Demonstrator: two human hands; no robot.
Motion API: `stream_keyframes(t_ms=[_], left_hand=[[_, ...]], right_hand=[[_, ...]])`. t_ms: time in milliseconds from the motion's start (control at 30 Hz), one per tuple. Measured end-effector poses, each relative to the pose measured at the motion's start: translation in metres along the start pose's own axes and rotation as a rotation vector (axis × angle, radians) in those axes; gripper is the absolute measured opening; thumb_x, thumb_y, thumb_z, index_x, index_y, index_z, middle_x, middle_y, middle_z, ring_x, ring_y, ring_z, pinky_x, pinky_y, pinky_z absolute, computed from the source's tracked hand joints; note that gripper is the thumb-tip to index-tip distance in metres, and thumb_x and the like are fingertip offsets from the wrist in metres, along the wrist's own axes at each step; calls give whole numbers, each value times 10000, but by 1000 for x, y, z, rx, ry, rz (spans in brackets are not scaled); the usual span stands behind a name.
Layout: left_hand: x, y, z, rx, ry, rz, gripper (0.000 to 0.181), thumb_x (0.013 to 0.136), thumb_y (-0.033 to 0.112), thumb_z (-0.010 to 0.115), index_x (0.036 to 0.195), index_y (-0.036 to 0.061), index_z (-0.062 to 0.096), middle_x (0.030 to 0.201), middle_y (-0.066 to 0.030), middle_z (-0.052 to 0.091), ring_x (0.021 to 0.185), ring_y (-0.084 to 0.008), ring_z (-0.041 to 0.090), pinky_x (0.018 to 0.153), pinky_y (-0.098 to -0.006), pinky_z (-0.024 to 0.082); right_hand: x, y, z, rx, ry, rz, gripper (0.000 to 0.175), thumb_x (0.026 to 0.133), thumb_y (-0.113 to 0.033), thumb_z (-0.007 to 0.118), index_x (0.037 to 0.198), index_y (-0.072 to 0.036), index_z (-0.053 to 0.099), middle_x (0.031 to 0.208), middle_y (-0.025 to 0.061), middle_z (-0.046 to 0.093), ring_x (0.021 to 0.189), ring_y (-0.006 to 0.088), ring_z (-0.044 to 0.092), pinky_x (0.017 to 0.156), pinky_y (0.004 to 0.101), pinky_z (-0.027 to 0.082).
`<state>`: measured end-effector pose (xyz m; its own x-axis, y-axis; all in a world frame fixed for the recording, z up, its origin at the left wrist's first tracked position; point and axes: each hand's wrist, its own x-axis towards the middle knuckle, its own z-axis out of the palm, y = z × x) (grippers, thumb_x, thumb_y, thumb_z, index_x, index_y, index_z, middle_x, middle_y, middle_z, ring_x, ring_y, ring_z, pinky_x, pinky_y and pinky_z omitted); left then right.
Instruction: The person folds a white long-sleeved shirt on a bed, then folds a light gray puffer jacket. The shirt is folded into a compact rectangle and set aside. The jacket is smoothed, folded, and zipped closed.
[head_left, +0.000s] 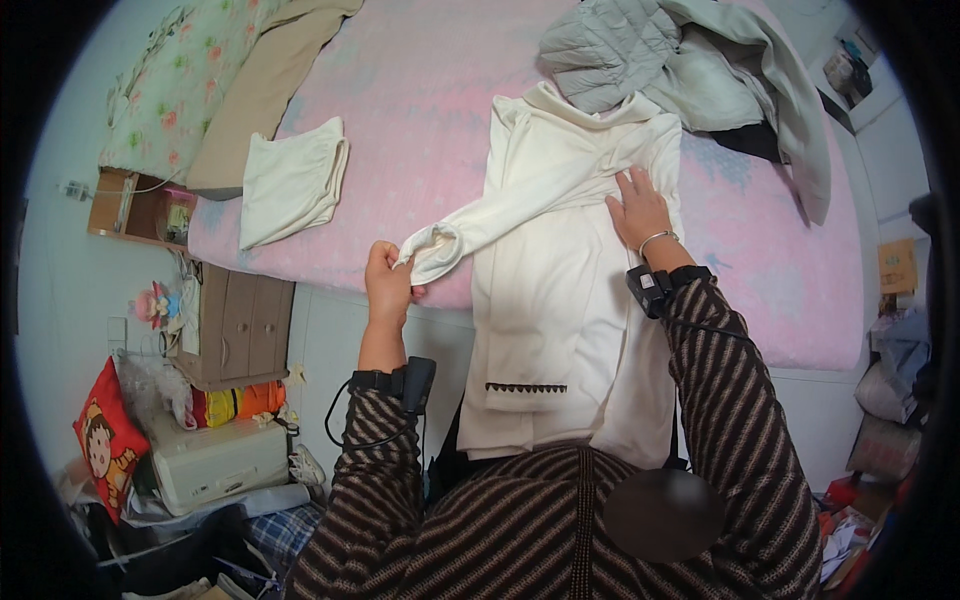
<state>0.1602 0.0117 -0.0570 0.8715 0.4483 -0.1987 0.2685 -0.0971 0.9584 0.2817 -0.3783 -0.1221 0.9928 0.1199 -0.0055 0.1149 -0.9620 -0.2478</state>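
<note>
A cream long-sleeved garment (555, 300) with a wide collar lies on the bed, its lower part hanging over the near edge towards me. My left hand (390, 277) grips the cuff of one sleeve (517, 214), which stretches out to the left across the body. The cuff's round opening faces up. My right hand (641, 214) rests with spread fingers on the garment near its right side, below the shoulder. A dark zigzag trim (526, 388) runs along a layer near the bottom. Left of the sleeve, a folded cream cloth item (292, 184) lies on the bed.
A pink plush cover (420, 97) spreads over the bed. Grey jackets (622, 52) lie heaped at the back right. Beige fabric (262, 105) and a floral cloth (172, 97) line the left side. Below stand a wooden cabinet (251, 322), a pale suitcase (225, 457) and a red cushion (109, 442).
</note>
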Motion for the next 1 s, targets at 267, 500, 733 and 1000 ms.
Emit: stream_keyframes(t_ms=[267, 500, 733, 1000], left_hand=[[-16, -8, 15, 202, 38, 198, 190, 830, -98, 524, 875, 65, 439, 723, -40, 522, 571, -120, 571, 478, -281, 468], [-31, -13, 18, 56, -62, 471, 222, 763, -142, 492, 897, 34, 468, 866, -72, 604, 816, -142, 589, 803, -262, 490], [-37, -5, 26, -36, -47, 508, 183, 819, -122, 490, 917, 28, 455, 875, -84, 604, 810, -132, 568, 782, -256, 484], [-49, 6, 35, -67, -73, -21, 169, 882, -74, 516, 1017, 18, 471, 853, -119, 649, 543, -144, 594, 468, -290, 469]], right_hand=[[3, -39, -39, 375, 372, 2, 234, 851, -174, 627, 1047, -54, 674, 1079, 165, 660, 1048, 347, 610, 899, 452, 481], [-45, -172, -48, 878, -92, -470, 240, 796, -148, 674, 1015, -50, 666, 996, 127, 679, 960, 280, 652, 881, 364, 510], [-79, -191, -50, 742, -17, -628, 191, 741, -139, 686, 908, -71, 620, 933, 116, 633, 937, 317, 597, 832, 399, 490], [-90, -187, -58, 548, 177, -293, 194, 751, -171, 686, 825, -61, 544, 723, 124, 588, 681, 339, 591, 632, 405, 488]])
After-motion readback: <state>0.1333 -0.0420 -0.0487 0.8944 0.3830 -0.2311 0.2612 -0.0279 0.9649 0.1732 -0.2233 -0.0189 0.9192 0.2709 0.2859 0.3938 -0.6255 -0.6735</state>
